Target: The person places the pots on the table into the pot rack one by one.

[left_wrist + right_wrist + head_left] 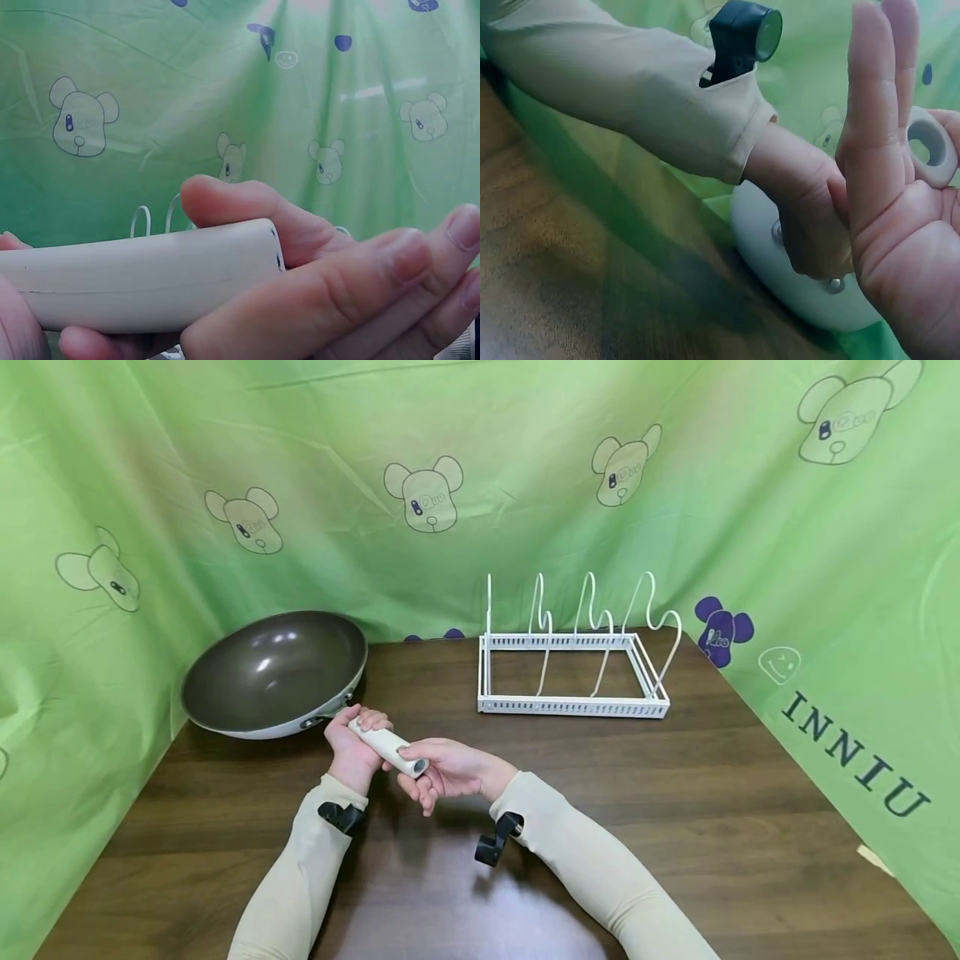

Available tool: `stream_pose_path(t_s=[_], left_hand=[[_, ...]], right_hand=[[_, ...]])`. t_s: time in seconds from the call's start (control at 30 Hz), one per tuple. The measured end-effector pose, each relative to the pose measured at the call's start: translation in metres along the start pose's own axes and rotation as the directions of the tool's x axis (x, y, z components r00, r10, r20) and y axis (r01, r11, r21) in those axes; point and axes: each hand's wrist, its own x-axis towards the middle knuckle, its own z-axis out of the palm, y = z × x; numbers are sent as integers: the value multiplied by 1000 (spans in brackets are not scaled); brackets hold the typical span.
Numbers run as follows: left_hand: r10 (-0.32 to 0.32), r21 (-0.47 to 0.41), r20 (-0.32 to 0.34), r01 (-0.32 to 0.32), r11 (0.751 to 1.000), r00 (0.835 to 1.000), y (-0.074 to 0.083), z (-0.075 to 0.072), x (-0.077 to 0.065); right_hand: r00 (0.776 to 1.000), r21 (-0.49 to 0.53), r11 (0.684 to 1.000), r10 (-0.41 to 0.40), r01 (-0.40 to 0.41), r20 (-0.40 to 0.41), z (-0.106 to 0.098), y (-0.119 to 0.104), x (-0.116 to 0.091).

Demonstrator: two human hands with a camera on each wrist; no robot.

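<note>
A wok (273,672) with a dark brown inside and pale outside is at the left of the table, its bowl tilted toward me. Its cream handle (384,746) points right and toward me. My left hand (356,748) grips the handle close to the bowl. At the handle's free end, my right hand (459,768) pinches it, thumb on top and index finger below. The left wrist view shows this pinch on the handle (142,281) up close. In the right wrist view, two fingers stand straight beside the round hole in the handle's end (932,150).
A white wire rack (573,706) with several upright curved dividers stands at the back right of the brown wooden table (600,777). Behind and beside the table hangs a green printed cloth (517,518). Black camera mounts (497,841) sit on both wrists.
</note>
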Motion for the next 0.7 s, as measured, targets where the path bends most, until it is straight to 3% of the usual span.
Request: stream_pose_path(t_s=[0.4,0.7], left_hand=[[-18,18,17,17,1000,1000,-5,-1,-3],[-66,83,128,55,995,990,-2,-1,-5]], right_hand=[[997,-89,995,-44,50,69,0,6,-4],[998,-131,990,-47,53,48,2,12,-3]])
